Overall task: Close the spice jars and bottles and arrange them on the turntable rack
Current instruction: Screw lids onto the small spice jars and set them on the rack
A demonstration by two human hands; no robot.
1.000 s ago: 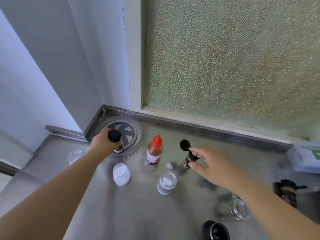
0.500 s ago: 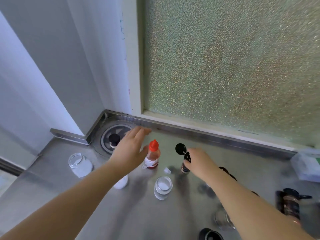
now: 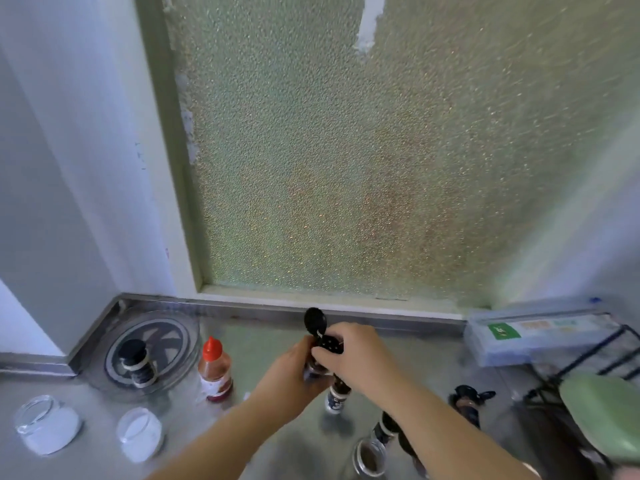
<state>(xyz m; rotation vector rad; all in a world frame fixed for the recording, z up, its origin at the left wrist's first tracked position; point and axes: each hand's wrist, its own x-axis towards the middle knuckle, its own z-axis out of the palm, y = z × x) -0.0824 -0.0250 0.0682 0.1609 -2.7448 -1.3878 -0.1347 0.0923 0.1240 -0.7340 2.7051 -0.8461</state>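
labels blurred, no text legible

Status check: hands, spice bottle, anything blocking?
Both hands grip the spice bottle, flip cap open. One black-capped jar on turntable. Nothing blocking.

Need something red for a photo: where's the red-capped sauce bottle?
In the head view, the red-capped sauce bottle stands left of centre on the steel counter, just right of the turntable rack and left of the left hand.

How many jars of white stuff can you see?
2. One white-filled jar sits far left on the counter; the other white-filled jar stands just right of it. Arms may hide more.
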